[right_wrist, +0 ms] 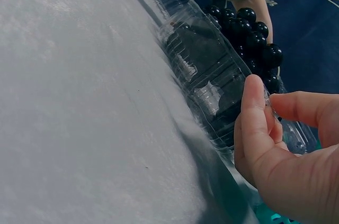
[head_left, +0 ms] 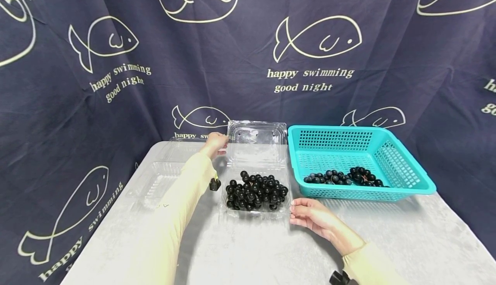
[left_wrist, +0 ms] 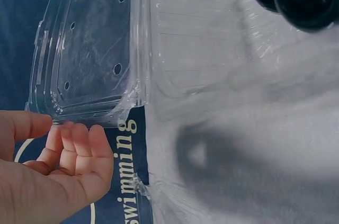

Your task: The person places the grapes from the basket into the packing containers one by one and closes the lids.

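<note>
Pale table point(head_left: 240, 250), navy curtain point(head_left: 240, 69) behind

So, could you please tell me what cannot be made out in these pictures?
Head view: floor of the filled box, covered by grapes.
Head view: right side of the other box, behind the left sleeve.
Left wrist view: most grapes, cut off by the top edge.

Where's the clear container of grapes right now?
In the head view, the clear container of grapes sits at center, just left of the turquoise basket, with the left hand at its raised lid and right hand at its right side.
</note>
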### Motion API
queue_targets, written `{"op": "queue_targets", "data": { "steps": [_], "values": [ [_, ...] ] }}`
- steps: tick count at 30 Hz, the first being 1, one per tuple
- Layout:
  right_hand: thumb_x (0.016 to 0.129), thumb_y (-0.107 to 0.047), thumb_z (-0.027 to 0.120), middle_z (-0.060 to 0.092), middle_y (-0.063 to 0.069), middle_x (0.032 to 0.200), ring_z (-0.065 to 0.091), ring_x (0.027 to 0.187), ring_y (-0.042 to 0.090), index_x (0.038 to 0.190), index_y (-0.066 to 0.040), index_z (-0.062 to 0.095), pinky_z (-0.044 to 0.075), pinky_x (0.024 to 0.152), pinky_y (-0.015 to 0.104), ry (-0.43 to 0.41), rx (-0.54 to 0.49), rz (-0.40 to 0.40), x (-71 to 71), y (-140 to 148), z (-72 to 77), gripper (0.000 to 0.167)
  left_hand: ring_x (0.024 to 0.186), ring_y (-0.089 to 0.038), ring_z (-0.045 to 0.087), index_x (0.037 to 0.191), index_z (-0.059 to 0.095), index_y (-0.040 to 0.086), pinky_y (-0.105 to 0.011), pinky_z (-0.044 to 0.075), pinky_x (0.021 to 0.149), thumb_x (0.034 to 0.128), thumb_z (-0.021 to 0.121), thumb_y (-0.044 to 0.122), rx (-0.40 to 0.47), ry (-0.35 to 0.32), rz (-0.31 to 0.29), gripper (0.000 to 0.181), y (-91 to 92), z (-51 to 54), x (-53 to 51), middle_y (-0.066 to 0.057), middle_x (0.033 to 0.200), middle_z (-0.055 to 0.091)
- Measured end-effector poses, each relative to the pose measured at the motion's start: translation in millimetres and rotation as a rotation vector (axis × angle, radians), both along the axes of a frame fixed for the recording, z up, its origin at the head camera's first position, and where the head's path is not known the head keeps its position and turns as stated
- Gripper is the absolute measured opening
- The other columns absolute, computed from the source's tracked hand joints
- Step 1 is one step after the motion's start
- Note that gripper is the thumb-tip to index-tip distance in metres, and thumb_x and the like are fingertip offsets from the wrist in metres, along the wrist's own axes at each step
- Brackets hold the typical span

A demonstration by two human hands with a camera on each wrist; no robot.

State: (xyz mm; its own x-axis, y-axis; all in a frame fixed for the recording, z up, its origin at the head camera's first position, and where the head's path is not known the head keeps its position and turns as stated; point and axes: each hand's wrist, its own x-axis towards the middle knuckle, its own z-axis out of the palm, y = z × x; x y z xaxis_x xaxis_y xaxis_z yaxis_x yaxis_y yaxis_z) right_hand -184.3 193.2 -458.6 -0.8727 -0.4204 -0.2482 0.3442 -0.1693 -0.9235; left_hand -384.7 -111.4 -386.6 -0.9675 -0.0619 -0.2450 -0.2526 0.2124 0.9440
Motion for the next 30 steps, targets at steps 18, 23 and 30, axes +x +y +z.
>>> {"op": "queue_targets", "data": {
  "steps": [18, 23, 30],
  "values": [
    [0.089, 0.003, 0.054, 0.059, 0.004, 0.089, 0.063, 0.079, 0.010, 0.112, 0.011, 0.047, 0.054, 0.082, 0.025, -0.005, -0.027, -0.051, 0.4, -2.8, 0.7, 0.025, 0.074, -0.014, 0.051, 0.085, 0.052, 0.007, -0.048, 0.050, 0.090, 0.0829, 0.045, 0.004, -0.049, 0.124, 0.016, 0.008, -2.2, 15.5, 0.9, -0.004, 0.088, 0.051],
    [0.089, 0.004, 0.053, 0.059, 0.005, 0.089, 0.062, 0.080, 0.010, 0.110, 0.010, 0.046, 0.054, 0.083, 0.025, -0.013, -0.045, -0.062, 0.9, -4.5, 2.3, 0.023, 0.075, -0.016, 0.052, 0.084, 0.051, 0.007, -0.046, 0.052, 0.087, 0.0839, 0.045, 0.005, -0.056, 0.155, 0.019, 0.007, -2.6, 19.7, 2.5, -0.004, 0.081, 0.051],
    [0.090, 0.004, 0.052, 0.057, 0.004, 0.089, 0.062, 0.080, 0.010, 0.110, 0.009, 0.045, 0.053, 0.084, 0.026, -0.013, -0.051, -0.085, 2.8, -6.1, 2.9, 0.022, 0.080, -0.018, 0.056, 0.092, 0.056, 0.003, -0.040, 0.055, 0.081, 0.0858, 0.046, 0.007, -0.090, 0.168, 0.015, 0.012, -4.1, 23.0, -0.2, -0.003, 0.079, 0.053]
  ]
}}
